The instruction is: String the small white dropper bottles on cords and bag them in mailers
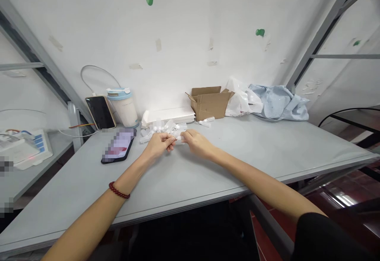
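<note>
Several small clear plastic pieces (158,125) lie heaped near the back of the grey table, just beyond my hands. My left hand (159,145), with a dark red beaded bracelet on the wrist, is pinched closed at the near edge of the heap. Close to its right, my right hand (194,142) has its thumb and fingers closed on a small clear piece (179,139). Whatever my left fingers hold is too small to make out. Two more clear pieces (208,122) lie in front of the cardboard box.
An open cardboard box (210,104), a white plastic bag (242,102) and light blue cloth (279,102) stand along the wall. A white stack (170,115) is behind the heap. At left are a tumbler (124,108), an upright phone (100,112) and a flat phone (119,146).
</note>
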Available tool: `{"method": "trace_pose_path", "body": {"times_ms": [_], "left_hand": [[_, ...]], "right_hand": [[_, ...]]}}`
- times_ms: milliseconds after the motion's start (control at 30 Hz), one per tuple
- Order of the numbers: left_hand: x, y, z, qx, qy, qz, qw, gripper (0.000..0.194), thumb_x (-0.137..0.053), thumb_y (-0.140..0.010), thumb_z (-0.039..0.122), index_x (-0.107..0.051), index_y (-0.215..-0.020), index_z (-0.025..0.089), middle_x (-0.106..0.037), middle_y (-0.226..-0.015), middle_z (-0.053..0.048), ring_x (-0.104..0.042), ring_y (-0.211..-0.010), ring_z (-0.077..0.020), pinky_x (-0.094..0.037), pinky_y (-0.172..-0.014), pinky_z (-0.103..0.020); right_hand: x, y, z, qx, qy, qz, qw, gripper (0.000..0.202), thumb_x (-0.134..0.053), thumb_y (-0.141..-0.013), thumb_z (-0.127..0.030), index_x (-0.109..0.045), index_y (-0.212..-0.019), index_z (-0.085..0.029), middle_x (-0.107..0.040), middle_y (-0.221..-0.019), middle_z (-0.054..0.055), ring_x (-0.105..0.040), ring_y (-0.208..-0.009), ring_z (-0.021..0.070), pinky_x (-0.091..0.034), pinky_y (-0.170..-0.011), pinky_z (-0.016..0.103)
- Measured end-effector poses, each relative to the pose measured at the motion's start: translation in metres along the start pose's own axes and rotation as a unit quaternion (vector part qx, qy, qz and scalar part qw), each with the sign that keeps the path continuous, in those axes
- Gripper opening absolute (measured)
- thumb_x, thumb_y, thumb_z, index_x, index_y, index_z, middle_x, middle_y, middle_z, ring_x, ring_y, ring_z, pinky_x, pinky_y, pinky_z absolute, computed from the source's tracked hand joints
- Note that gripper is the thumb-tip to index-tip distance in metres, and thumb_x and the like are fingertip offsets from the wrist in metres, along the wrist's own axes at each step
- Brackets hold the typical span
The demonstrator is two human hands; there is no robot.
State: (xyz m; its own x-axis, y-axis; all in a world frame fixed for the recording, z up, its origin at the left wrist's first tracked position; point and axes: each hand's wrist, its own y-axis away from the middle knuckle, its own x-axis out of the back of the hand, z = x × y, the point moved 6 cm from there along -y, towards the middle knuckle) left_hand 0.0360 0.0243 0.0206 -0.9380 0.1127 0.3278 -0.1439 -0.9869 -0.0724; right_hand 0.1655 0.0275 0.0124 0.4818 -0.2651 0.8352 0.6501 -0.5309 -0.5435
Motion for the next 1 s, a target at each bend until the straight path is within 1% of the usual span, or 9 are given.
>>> {"method": "trace_pose_path", "body": {"times_ms": [167,300,400,467,533,600,700,833,1000], "left_hand": [[0.000,-0.001,-0.004,0.002,0.014,0.000,1.000,0.029,-0.066,-0.063,0.042,-0.059,-0.057,0.014,-0.056,-0.048,-0.001,-0.048,-0.043,-0.0102,-0.042,-0.048,-0.025],[0.003,-0.003,-0.003,0.007,0.051,-0.028,0.998,0.032,-0.069,-0.063,0.043,-0.062,-0.060,0.013,-0.059,-0.053,-0.002,-0.051,-0.048,-0.0106,-0.043,-0.051,-0.025],[0.008,-0.005,-0.001,0.020,0.097,-0.045,0.994,0.037,-0.071,-0.063,0.047,-0.066,-0.070,0.011,-0.064,-0.066,-0.006,-0.055,-0.056,-0.0121,-0.045,-0.054,-0.026],[0.013,-0.006,-0.001,0.024,0.117,-0.040,0.992,0.042,-0.070,-0.064,0.050,-0.068,-0.077,0.011,-0.065,-0.072,-0.007,-0.057,-0.059,-0.0131,-0.046,-0.055,-0.026],[0.016,-0.006,-0.002,0.021,0.121,-0.033,0.992,0.042,-0.070,-0.064,0.050,-0.069,-0.081,0.011,-0.065,-0.073,-0.007,-0.057,-0.060,-0.0129,-0.045,-0.055,-0.026],[0.017,-0.007,-0.002,0.017,0.111,-0.033,0.993,0.039,-0.072,-0.064,0.047,-0.069,-0.079,0.012,-0.065,-0.073,-0.006,-0.056,-0.059,-0.0117,-0.045,-0.056,-0.025],[0.015,-0.007,-0.001,0.011,0.086,-0.041,0.995,0.032,-0.073,-0.062,0.043,-0.067,-0.071,0.012,-0.064,-0.069,-0.004,-0.054,-0.057,-0.0106,-0.044,-0.056,-0.024],[0.011,-0.006,0.000,0.003,0.063,-0.038,0.997,0.028,-0.072,-0.062,0.040,-0.065,-0.064,0.013,-0.062,-0.061,-0.002,-0.053,-0.053,-0.0104,-0.044,-0.055,-0.025],[0.007,-0.005,0.001,-0.017,0.028,-0.028,0.999,0.026,-0.070,-0.063,0.039,-0.063,-0.061,0.014,-0.062,-0.057,-0.002,-0.053,-0.050,-0.0110,-0.045,-0.053,-0.025]], "right_hand": [[-0.001,-0.001,0.002,-0.004,-0.015,0.003,1.000,0.014,-0.044,-0.088,-0.009,-0.053,-0.099,-0.010,-0.060,-0.087,0.013,-0.054,-0.084,0.0197,-0.043,-0.071,0.030],[0.006,-0.004,0.005,-0.020,-0.053,0.009,0.998,0.017,-0.044,-0.088,-0.010,-0.052,-0.102,-0.011,-0.061,-0.092,0.013,-0.055,-0.085,0.0197,-0.043,-0.070,0.030],[0.014,-0.007,0.006,-0.035,-0.076,0.019,0.996,0.016,-0.045,-0.088,-0.013,-0.052,-0.103,-0.012,-0.062,-0.092,0.013,-0.056,-0.086,0.0196,-0.044,-0.071,0.030],[0.019,-0.008,0.007,-0.042,-0.082,0.024,0.995,0.016,-0.045,-0.089,-0.014,-0.052,-0.103,-0.013,-0.062,-0.092,0.012,-0.056,-0.086,0.0195,-0.043,-0.071,0.029],[0.021,-0.009,0.007,-0.046,-0.081,0.023,0.995,0.015,-0.045,-0.089,-0.014,-0.053,-0.102,-0.013,-0.062,-0.092,0.012,-0.057,-0.085,0.0193,-0.043,-0.070,0.029],[0.021,-0.008,0.007,-0.046,-0.076,0.020,0.996,0.015,-0.045,-0.089,-0.014,-0.053,-0.101,-0.013,-0.062,-0.091,0.012,-0.057,-0.084,0.0193,-0.043,-0.069,0.029],[0.019,-0.008,0.007,-0.040,-0.070,0.019,0.997,0.015,-0.046,-0.088,-0.014,-0.052,-0.101,-0.012,-0.062,-0.091,0.012,-0.056,-0.082,0.0191,-0.043,-0.068,0.029],[0.015,-0.006,0.005,-0.017,-0.074,0.028,0.997,0.016,-0.044,-0.087,-0.011,-0.051,-0.101,-0.013,-0.061,-0.089,0.011,-0.055,-0.082,0.0185,-0.043,-0.068,0.029],[0.011,-0.003,0.005,0.003,-0.078,0.039,0.996,0.016,-0.043,-0.087,-0.010,-0.051,-0.100,-0.014,-0.060,-0.089,0.011,-0.055,-0.086,0.0198,-0.044,-0.070,0.031]]}}
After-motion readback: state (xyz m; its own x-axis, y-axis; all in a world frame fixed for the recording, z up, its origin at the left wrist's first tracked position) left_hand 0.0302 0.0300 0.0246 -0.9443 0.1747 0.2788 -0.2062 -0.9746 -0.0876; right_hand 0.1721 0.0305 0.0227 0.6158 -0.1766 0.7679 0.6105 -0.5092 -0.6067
